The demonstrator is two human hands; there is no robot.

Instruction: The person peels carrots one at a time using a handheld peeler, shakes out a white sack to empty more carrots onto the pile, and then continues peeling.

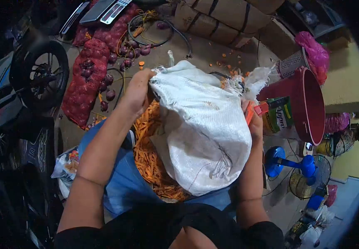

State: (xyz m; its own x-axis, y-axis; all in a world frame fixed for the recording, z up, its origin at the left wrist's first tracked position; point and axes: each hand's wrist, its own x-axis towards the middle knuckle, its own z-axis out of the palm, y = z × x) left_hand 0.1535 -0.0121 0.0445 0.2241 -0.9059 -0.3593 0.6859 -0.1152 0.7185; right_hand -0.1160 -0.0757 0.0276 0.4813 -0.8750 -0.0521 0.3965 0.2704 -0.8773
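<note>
My left hand (138,91) grips the top left corner of a bulging white woven sack (204,124) and holds it up. At the sack's right side my right hand (254,122) is closed on a small orange tool (255,110) with a red end, pressed against the fabric. Under the sack lies a heap of orange shredded strips (148,153) inside a blue tub (121,182). The sack's frayed open mouth (246,81) points away from me.
Red mesh bags of onions (86,79) and loose onions (127,52) lie on the floor at far left, by a motorcycle wheel (42,74). A maroon bucket (308,103), a green carton (279,114), a blue fan (289,164) and cardboard boxes (225,18) stand at right and back.
</note>
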